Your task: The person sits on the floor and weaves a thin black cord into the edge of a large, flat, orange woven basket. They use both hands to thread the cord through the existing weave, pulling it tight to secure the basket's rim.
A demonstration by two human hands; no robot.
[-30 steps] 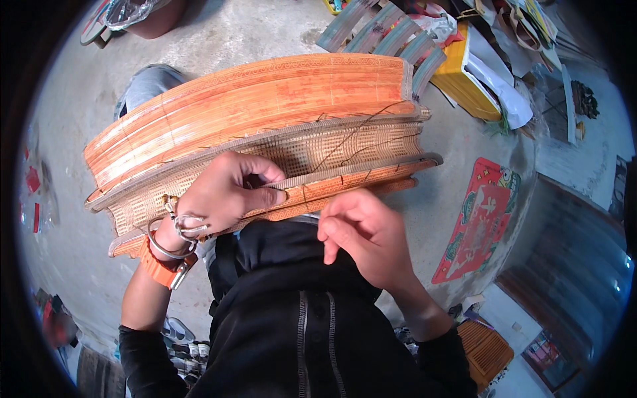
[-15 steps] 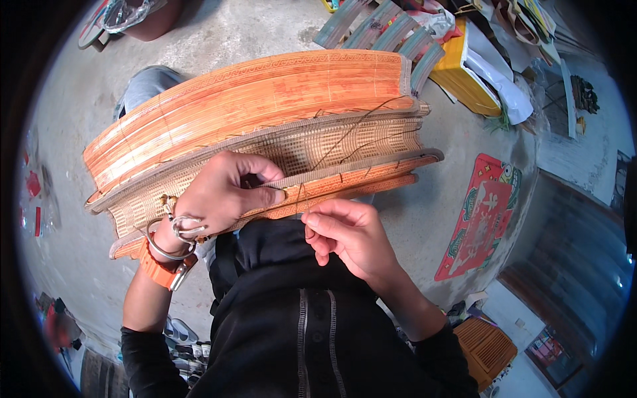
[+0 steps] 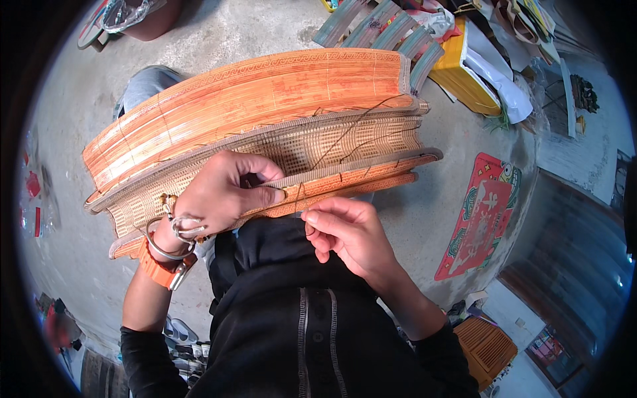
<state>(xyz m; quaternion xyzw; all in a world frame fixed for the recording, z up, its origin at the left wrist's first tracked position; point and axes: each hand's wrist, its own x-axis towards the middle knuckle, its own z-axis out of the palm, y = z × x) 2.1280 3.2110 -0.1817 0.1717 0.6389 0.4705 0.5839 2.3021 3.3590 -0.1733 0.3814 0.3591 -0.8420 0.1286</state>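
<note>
A folded orange bamboo mat with a woven inner face and grey bound edges lies across my lap, with dark threads strung along and over it. My left hand grips the near bound edge, thumb on top. Just right of it, below that edge, my right hand is closed, thumb and forefinger pinching a fine strand, possibly a thread or needle, that is too small to make out clearly.
Grey slats and a yellow box with bags lie at the upper right. A red printed mat is on the floor to the right, a bucket at the upper left, a wooden piece at the lower right.
My right hand has moved left and slightly down toward my left hand, its fingertips now pinched on the strand at the mat's edge. My left hand holds the same spot.
</note>
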